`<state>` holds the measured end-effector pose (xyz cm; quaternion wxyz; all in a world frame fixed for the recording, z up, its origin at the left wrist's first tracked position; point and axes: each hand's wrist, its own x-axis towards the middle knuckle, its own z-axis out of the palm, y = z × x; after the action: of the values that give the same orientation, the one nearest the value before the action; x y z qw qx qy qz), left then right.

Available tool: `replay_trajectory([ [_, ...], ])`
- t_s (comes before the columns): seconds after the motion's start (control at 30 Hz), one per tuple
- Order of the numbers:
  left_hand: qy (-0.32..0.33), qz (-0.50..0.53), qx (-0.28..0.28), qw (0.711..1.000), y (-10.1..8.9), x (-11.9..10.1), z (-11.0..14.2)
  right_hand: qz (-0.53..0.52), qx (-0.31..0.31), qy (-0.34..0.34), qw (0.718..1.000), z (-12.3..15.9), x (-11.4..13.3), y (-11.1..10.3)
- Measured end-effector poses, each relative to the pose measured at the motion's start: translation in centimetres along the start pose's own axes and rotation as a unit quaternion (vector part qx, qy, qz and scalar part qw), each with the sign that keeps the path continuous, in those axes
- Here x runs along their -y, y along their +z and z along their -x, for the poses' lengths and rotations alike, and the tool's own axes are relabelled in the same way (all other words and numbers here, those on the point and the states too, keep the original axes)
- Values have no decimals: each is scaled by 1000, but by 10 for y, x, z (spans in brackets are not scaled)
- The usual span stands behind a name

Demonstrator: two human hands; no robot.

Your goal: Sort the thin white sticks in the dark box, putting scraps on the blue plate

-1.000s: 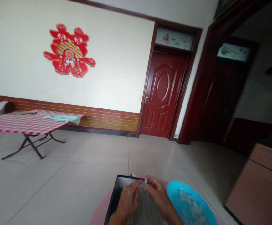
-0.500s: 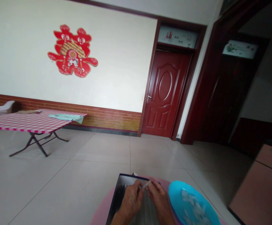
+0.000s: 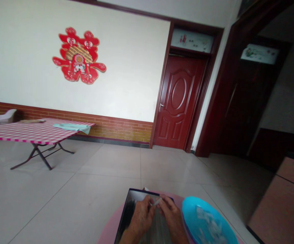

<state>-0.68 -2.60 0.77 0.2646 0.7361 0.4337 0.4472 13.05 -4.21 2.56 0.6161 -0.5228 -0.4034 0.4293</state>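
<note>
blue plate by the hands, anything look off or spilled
Nothing clearly stands out. The blue plate holds white scraps, but none show on the pink round table around it. The plate does sit close to the table's edge.

Soft, even indoor light, faint shadows, wide-angle bending toward the edges, and a dim doorway (image 3: 238,101) at right.

Pink-checked tablecloth (image 3: 27,132), dark red door (image 3: 179,101), and a blue, perhaps turquoise, basin (image 3: 202,217).
</note>
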Motion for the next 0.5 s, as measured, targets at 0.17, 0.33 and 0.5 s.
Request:
replay_trajectory([
  [0.17, -2, 4, 9, 1000, -2, -2, -2, 4, -6, -2, 1000, -1, -1, 0],
  [0.33, -16, 20, 10, 1000, -2, -2, -2, 21, -9, -2, 1000, -1, -1, -1],
  [0.5, -45, 115, 8, 992, 2, 8, -5, 15, 3, -3, 1000, 2, 3, 0],
])
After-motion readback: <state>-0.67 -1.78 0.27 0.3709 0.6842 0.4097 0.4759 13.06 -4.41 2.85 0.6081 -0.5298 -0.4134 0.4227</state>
